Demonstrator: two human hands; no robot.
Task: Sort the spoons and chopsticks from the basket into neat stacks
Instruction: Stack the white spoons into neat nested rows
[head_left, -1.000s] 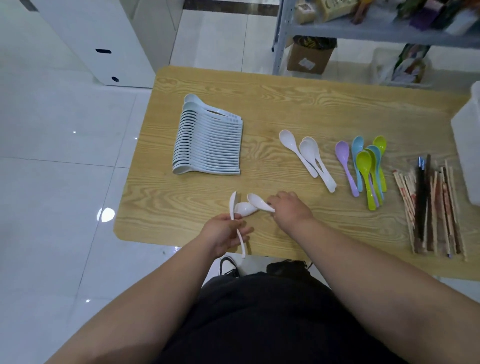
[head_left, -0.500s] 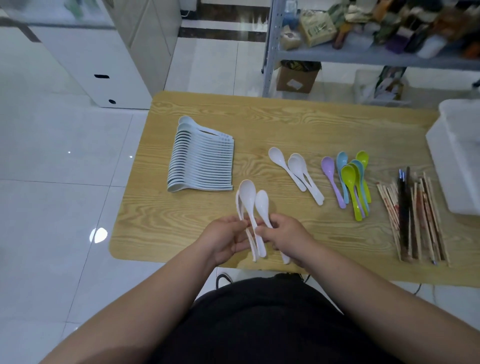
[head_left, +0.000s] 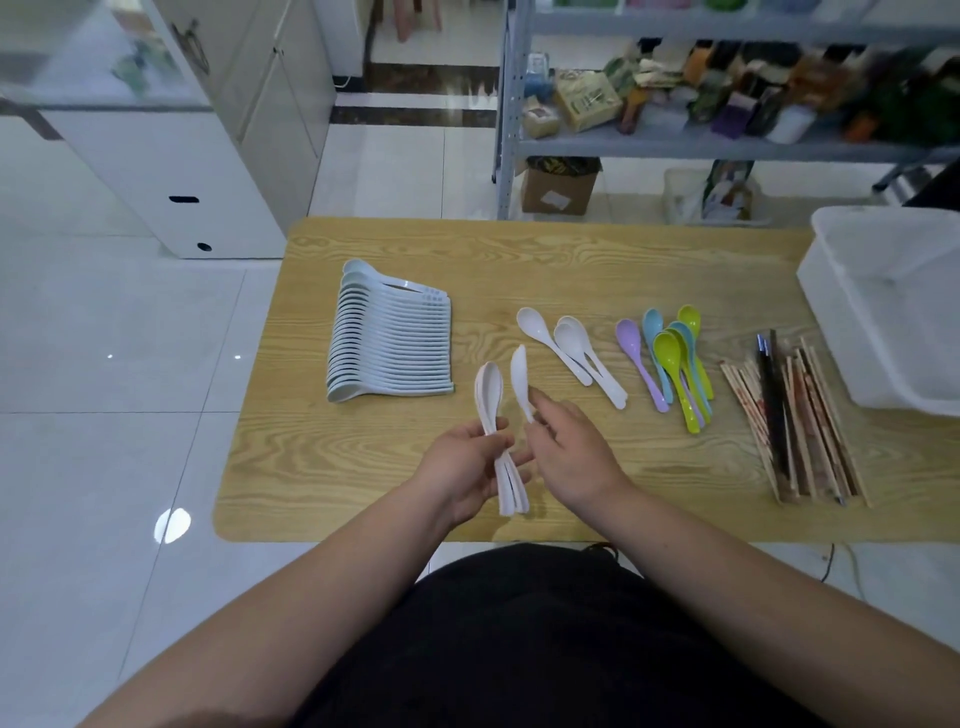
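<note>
From my station I see the left hand (head_left: 462, 470) above the near edge of the bench (head_left: 337, 467), its fingers (head_left: 496, 440) curled round the handles of a small nest of white spoons (head_left: 490, 387), bowls pointing away from the person. The right hand (head_left: 574, 457) is just beside it, and its fingers (head_left: 544, 408) pinch the handle of one single white spoon (head_left: 520, 376), which stands tilted, close to the nest but apart from it (I cannot tell if the handle ends touch). On the bench lie, from left to right, a long stack of pale blue spoons (head_left: 389, 345), a few loose white spoons (head_left: 571, 345), a group of coloured spoons (head_left: 670, 364) and a bundle of chopsticks (head_left: 800, 421). The white basket (head_left: 841, 332) sits at the right end of the bench, near the chopsticks
</note>
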